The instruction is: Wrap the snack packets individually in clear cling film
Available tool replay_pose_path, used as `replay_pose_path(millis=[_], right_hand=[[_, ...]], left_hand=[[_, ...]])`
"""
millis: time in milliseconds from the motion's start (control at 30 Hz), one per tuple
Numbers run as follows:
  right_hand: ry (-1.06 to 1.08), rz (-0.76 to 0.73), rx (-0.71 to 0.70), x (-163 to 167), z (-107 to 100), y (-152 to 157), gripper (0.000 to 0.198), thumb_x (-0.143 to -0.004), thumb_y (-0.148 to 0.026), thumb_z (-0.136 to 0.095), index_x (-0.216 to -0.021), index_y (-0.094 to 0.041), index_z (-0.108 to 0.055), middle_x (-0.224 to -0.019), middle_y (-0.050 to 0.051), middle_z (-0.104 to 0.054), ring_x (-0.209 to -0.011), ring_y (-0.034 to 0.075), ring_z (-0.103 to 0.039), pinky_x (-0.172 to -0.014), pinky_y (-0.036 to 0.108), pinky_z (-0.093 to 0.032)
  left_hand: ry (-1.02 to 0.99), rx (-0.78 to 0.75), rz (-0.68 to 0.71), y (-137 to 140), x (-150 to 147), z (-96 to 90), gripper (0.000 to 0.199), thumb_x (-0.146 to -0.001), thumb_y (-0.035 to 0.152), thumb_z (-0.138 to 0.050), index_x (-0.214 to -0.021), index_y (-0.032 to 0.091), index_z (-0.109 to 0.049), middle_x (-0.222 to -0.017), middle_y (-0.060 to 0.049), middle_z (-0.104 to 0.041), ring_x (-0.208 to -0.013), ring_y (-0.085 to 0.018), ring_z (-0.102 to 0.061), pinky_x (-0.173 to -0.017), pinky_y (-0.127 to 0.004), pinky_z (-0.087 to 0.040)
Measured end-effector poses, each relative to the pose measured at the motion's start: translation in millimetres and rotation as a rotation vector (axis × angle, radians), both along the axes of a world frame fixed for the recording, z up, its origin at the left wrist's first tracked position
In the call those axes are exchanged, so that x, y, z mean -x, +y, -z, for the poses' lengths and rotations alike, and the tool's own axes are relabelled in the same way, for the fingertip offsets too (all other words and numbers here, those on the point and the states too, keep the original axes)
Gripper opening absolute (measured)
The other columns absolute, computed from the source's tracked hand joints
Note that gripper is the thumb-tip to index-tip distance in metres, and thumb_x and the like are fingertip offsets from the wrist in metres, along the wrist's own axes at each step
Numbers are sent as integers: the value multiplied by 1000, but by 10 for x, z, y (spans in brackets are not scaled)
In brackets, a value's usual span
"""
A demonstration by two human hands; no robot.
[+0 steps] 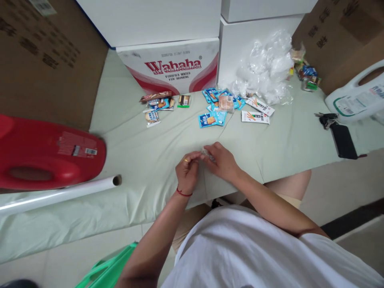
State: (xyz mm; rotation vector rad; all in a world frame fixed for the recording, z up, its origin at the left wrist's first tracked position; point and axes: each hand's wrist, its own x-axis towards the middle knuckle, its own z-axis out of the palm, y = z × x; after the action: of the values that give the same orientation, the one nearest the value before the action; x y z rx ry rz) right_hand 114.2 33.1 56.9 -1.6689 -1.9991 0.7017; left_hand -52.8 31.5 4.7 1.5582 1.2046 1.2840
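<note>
Just inside the front edge of the cloth-covered table (141,172), the left hand (186,172) and the right hand (222,162) are together, fingertips nearly meeting. That edge runs beneath the wrists, close to the person's lap. Ahead, a strip of wrinkled pale cloth separates the fingers from the packets; wider stretches of cloth lie off to either side.

A small piece of crumpled clear plastic (207,153) sits between the hands, pinched in the fingertips of both and partly hidden by the right fingers; what it holds, if anything, cannot be told.

Straight ahead lie blue snack packets (211,119), with a clear-wrapped snack (226,103) on top of some. White packets (255,117) are just to their right, and a mixed cluster of wrapped snacks (159,105) lies to their left. Behind the white packets rises a heap of clear plastic (264,72). A Wahaha carton (180,70) closes off the back.

Well to the left, a red jug (54,150) and a white tube (66,194) take up the side. Far right are keys (325,119), a black case (343,140) and a white jug (357,96).
</note>
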Motion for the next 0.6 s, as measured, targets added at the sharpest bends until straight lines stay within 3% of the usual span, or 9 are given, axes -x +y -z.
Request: replay_pose_path(millis=[133, 200, 300, 367, 433, 500, 600], right_hand=[[-162, -118, -73, 88, 7, -245, 57, -98, -31, -62, -153, -17, -52, -136, 19, -60, -122, 34, -56, -99, 47, -52], [-199, -151, -74, 76, 75, -341, 55, -97, -25, -62, -151, -18, -56, -150, 20, -53, -128, 37, -54, -103, 53, -50], [-82, -258, -104, -67, 206, -458, 42, -96, -26, -63, -138, -21, -67, -165, 18, -41, -134, 37, -53, -107, 56, -50], [102, -357, -164, -219, 263, -508, 32, -99, -27, -61, -128, -22, -71, -160, 15, -49, -130, 31, -59, -107, 50, -53], [215, -334, -243, -370, 282, -514, 32, -102, -23, -55, -129, -25, -71, -143, 12, -65, -121, 26, -64, -104, 47, -54], [177, -216, -313, -478, 282, -455, 43, -102, -17, -50, -140, -28, -66, -135, 10, -70, -122, 26, -64, -106, 49, -53], [-19, -210, -347, -528, 304, -234, 58, -100, -12, -49, -156, -27, -53, -155, 11, -59, -144, 29, -51, -120, 58, -42]], left_hand=[[-2, 135, -80, 135, -71, -86, 26, -97, 36, -61, -118, 21, -68, -117, -8, -72, -100, -19, -69, -82, -30, -58], [84, 168, -86, 252, -132, -82, 33, -92, 38, -68, -119, 19, -66, -117, -9, -70, -91, -17, -68, -74, -28, -56], [283, 141, -7, 403, -162, -42, 21, -93, 36, -65, -104, 19, -71, -101, -6, -70, -83, -17, -65, -78, -30, -54], [373, 99, 46, 448, -145, -20, 22, -98, 34, -56, -96, 19, -73, -91, -5, -70, -83, -18, -65, -83, -32, -52], [417, 67, 50, 449, -126, -15, 26, -100, 33, -52, -95, 19, -73, -91, -6, -71, -85, -19, -65, -84, -33, -51], [428, 59, 37, 435, -124, -28, 27, -100, 33, -51, -94, 19, -72, -93, -7, -72, -86, -20, -65, -83, -32, -49], [417, 123, 35, 444, -152, -70, 26, -99, 35, -52, -90, 19, -71, -86, -5, -71, -80, -19, -63, -78, -31, -47]])
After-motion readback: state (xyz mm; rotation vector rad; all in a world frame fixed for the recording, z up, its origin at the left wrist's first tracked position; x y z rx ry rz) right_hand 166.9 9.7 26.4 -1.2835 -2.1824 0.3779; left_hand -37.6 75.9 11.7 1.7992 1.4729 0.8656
